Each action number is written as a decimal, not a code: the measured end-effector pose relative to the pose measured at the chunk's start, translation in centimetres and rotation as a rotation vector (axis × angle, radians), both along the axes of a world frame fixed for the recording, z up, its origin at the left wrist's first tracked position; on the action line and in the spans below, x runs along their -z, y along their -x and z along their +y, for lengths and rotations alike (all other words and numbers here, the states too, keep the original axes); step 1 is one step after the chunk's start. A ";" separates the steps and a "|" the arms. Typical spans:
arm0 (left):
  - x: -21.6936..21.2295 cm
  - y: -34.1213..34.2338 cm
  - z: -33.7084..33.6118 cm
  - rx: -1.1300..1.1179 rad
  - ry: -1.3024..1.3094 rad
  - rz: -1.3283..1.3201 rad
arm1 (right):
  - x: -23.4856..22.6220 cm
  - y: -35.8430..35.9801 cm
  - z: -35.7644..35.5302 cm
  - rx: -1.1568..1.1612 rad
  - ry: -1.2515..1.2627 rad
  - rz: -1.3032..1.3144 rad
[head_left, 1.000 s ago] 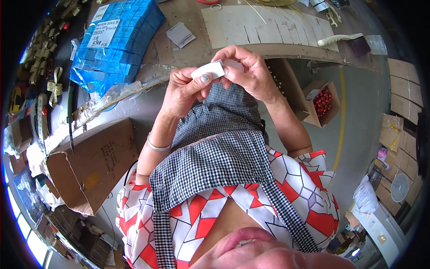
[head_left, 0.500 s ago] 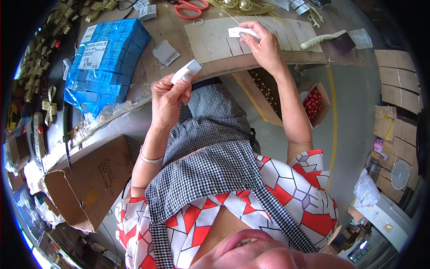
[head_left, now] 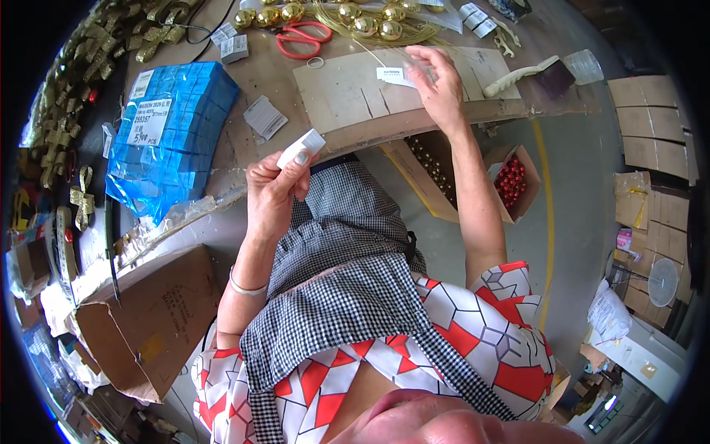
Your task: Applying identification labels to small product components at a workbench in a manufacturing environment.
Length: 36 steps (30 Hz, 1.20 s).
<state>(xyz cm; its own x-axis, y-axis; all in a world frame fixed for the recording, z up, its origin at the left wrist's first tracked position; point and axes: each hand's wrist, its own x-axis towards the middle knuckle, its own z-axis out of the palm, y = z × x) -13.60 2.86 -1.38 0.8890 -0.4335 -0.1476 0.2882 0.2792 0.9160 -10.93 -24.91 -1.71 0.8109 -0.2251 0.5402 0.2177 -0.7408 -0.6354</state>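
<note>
A small stack of white tags with a barcode on the top one is pinched between the thumb and fingers of my left hand, just off the table's front edge. My right hand hovers over the pale board on the table, fingers stretched and apart. Beside its thumb lies a single white printed tag, close to a thin gold stem that runs up toward gold ball ornaments. The thumb overlaps the tag's right end; I cannot tell whether it touches.
Blue-wrapped boxes stand at the table's left, beside loose tags. Red-handled scissors lie at the back, a white-handled brush at the right. Below the table edge are a box of red berries and a brown carton.
My right hand has loosened its pinch on the single tag, which now lies on the board. The view has shifted, showing more gold balls. My left hand still holds its tags.
</note>
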 end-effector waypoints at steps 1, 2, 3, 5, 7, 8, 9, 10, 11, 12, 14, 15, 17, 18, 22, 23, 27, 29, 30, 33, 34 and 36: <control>-0.1 0.0 0.0 0.013 0.010 0.013 | -0.4 0.4 0.2 0.041 -0.010 -0.066; -0.3 0.1 -0.1 0.028 -0.013 0.007 | -0.7 0.9 0.7 0.033 -0.067 -0.116; -0.4 0.1 -0.3 0.051 -0.020 -0.006 | -1.2 1.8 1.7 -0.036 -0.237 -0.068; -0.4 0.2 -0.7 0.097 -0.012 -0.041 | -2.2 3.3 4.0 -0.268 -0.421 0.006; -0.9 0.4 -0.8 0.128 -0.061 -0.068 | -2.7 4.2 6.5 -0.559 -0.473 0.194; -0.8 0.4 -0.9 0.143 -0.076 -0.094 | -3.4 4.6 7.3 -0.632 -0.383 0.257; -0.9 0.4 -0.9 0.142 -0.074 -0.099 | -3.8 4.9 8.0 -0.685 -0.382 0.322; -1.0 0.4 -0.9 0.160 -0.074 -0.110 | -3.6 4.9 8.6 -0.719 -0.416 0.319; -1.1 0.4 -0.9 0.179 -0.072 -0.121 | -3.7 5.1 8.8 -0.720 -0.410 0.316; -1.2 0.4 -1.0 0.180 -0.090 -0.136 | -3.7 5.3 8.9 -0.699 -0.535 0.372; -1.2 0.3 -1.0 0.186 -0.106 -0.140 | -3.7 5.3 9.1 -0.680 -0.656 0.426; -1.2 0.2 -1.0 0.194 -0.124 -0.139 | -3.5 5.2 9.1 -0.652 -0.595 0.376; -1.7 0.1 -1.0 0.173 -0.130 -0.122 | -3.6 5.2 9.1 -0.627 -0.530 0.322; -1.9 0.1 -1.0 0.154 -0.137 -0.100 | -3.7 5.2 9.1 -0.587 -0.506 0.317; -2.1 0.3 -0.4 0.108 -0.133 -0.144 | -4.2 5.9 9.6 -0.530 -0.544 0.345; -2.0 0.3 -0.4 0.104 -0.140 -0.161 | -4.2 5.9 9.5 -0.532 -0.546 0.355; -2.2 0.6 -0.3 0.105 -0.097 -0.134 | -3.9 6.4 9.7 -0.612 -0.868 0.545; -2.6 0.6 0.0 0.195 0.071 0.023 | -3.2 6.4 9.7 -0.714 -1.011 0.515; -2.3 0.7 -0.1 0.245 0.211 0.106 | -3.0 6.4 9.7 -0.813 -1.157 0.484; -1.9 0.3 -0.2 0.256 0.242 0.116 | -2.9 6.4 10.2 -0.763 -1.261 0.468; -2.3 0.0 -0.1 0.199 0.096 0.013 | -2.9 6.3 10.3 -0.683 -1.244 0.480; -2.4 -0.5 0.2 0.141 -0.078 -0.169 | -4.1 6.5 10.1 -0.595 -0.965 0.492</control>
